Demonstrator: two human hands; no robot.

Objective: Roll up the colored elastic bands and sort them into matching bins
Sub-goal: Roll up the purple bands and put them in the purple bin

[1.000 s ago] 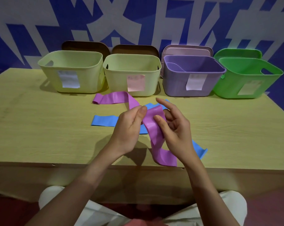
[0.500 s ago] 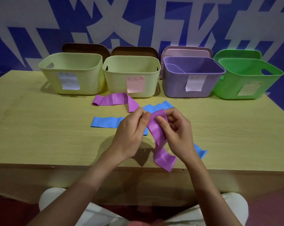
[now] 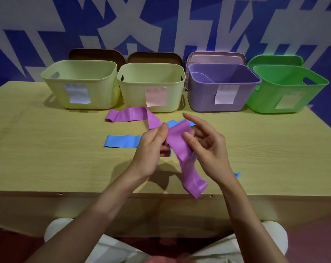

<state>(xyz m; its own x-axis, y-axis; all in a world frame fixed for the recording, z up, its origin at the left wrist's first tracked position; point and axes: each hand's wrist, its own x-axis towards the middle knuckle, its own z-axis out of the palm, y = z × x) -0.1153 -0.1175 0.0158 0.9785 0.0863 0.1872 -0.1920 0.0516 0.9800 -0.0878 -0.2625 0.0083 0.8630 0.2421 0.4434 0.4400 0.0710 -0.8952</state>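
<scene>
A long purple elastic band point(image 3: 181, 149) runs from the table near the bins, up through both hands, and hangs down over the front edge. My left hand point(image 3: 151, 150) pinches it between thumb and fingers. My right hand point(image 3: 206, 147) has its thumb pressed on the band's face, with the index finger stretched out above. A blue band point(image 3: 121, 141) lies flat on the table under the hands; its far end pokes out at the right point(image 3: 236, 174). Four bins stand in a row: two pale yellow point(image 3: 81, 84) point(image 3: 151, 86), one purple point(image 3: 221, 86), one green point(image 3: 284, 88).
Each bin has a paper label on its front. Lids lean against the blue and white wall behind them: two brown point(image 3: 98, 55), one pink point(image 3: 216, 57), one green point(image 3: 274, 60). The wooden table point(image 3: 47, 149) ends just below my wrists, with my knees under it.
My right hand's fingers have opened out from a curled grip, and its index finger now points up. The band's hanging tail has swung slightly right. My left hand keeps its pinch.
</scene>
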